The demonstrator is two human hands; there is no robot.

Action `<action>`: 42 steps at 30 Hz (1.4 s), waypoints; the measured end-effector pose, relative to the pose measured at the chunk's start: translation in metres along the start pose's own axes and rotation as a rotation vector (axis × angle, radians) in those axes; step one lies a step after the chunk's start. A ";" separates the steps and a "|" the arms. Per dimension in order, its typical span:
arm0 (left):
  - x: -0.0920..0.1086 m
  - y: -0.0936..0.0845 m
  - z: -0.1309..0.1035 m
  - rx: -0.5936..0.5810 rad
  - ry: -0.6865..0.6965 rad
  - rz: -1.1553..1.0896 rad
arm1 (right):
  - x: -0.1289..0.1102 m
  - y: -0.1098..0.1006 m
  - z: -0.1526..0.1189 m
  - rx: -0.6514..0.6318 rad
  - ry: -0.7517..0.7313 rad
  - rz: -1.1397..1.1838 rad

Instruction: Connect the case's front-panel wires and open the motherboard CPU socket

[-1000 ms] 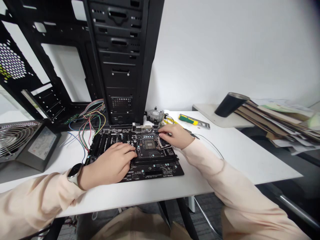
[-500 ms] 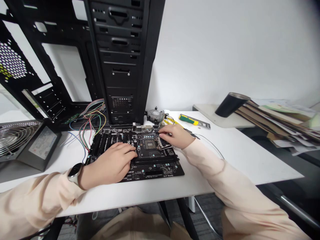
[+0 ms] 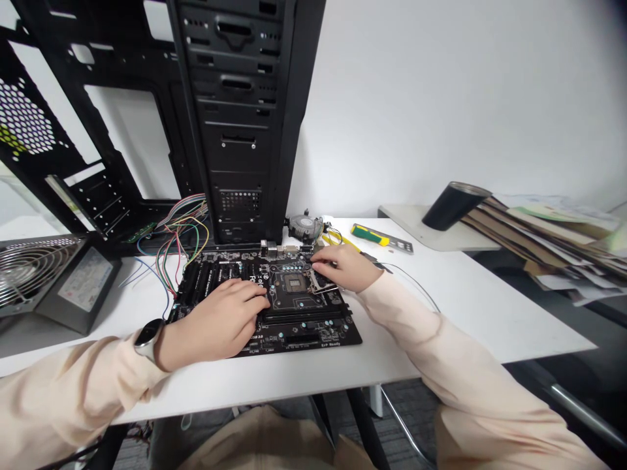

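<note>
A black motherboard lies flat on the white table. My left hand rests palm down over its left-middle part, fingers lying out across the slots and their tips beside the CPU socket. The socket's hinged metal frame is raised on its right side. Just above that frame, my right hand has thumb and index finger brought together near the board's far edge. Whatever they pinch, if anything, is too small to make out.
A tall black computer case stands behind the board, with coloured wires hanging out. At left sits a power supply. Farther back lie a CPU cooler and a green-yellow tool. A dark cup and stacked papers are at right.
</note>
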State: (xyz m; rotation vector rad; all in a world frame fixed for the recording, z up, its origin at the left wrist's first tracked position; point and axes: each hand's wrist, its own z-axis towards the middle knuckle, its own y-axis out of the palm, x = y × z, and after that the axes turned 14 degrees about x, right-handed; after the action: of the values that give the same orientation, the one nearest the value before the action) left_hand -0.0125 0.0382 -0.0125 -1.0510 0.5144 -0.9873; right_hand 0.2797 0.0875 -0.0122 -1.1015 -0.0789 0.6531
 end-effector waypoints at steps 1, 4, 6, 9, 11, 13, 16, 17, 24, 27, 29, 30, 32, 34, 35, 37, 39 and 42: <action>0.000 0.000 0.000 0.000 -0.001 0.001 | 0.000 0.000 0.000 -0.003 -0.001 0.002; 0.000 0.000 0.000 -0.010 -0.004 0.005 | -0.001 0.000 0.000 -0.003 0.003 0.004; 0.000 0.000 0.001 -0.016 -0.005 0.007 | -0.001 0.000 0.000 -0.006 0.006 0.006; 0.001 0.000 0.001 -0.015 -0.007 0.012 | -0.001 0.000 0.001 -0.013 0.004 0.009; 0.001 0.000 0.001 -0.012 -0.003 0.013 | -0.001 -0.001 0.001 -0.013 0.005 0.007; 0.001 0.000 0.001 -0.006 0.000 0.013 | -0.001 -0.001 0.001 -0.013 0.006 0.006; 0.000 0.000 0.001 0.000 0.001 0.008 | -0.002 0.000 0.000 -0.017 0.006 0.007; 0.000 0.000 0.001 0.000 -0.001 0.006 | -0.002 0.000 0.000 -0.013 0.008 0.009; 0.001 0.000 0.000 0.009 -0.024 0.036 | 0.001 -0.011 0.001 0.111 0.104 0.170; 0.003 0.001 -0.002 0.045 -0.118 0.122 | 0.005 -0.017 0.001 0.266 0.244 0.363; 0.004 0.001 -0.001 0.049 -0.212 0.184 | 0.006 -0.018 0.000 0.342 0.288 0.404; 0.004 0.001 -0.001 0.040 -0.252 0.204 | 0.006 -0.017 0.000 0.356 0.290 0.405; 0.005 0.001 0.000 0.011 -0.304 0.218 | 0.004 -0.014 0.000 0.328 0.272 0.392; 0.005 0.001 0.002 -0.014 -0.326 0.208 | 0.001 -0.011 0.001 0.260 0.253 0.363; 0.005 0.001 0.002 -0.021 -0.330 0.202 | 0.000 -0.011 0.001 0.221 0.252 0.346; 0.005 0.000 0.003 -0.029 -0.334 0.191 | -0.002 -0.010 0.000 0.162 0.269 0.316; 0.006 0.000 0.003 -0.036 -0.339 0.192 | -0.003 -0.011 0.000 0.133 0.290 0.307; 0.006 0.000 0.002 -0.052 -0.337 0.199 | -0.004 -0.013 0.000 0.123 0.297 0.306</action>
State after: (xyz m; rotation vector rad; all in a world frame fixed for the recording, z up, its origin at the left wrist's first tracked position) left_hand -0.0085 0.0342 -0.0108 -1.1609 0.3591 -0.6082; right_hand 0.2824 0.0817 -0.0005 -1.0897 0.3875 0.7483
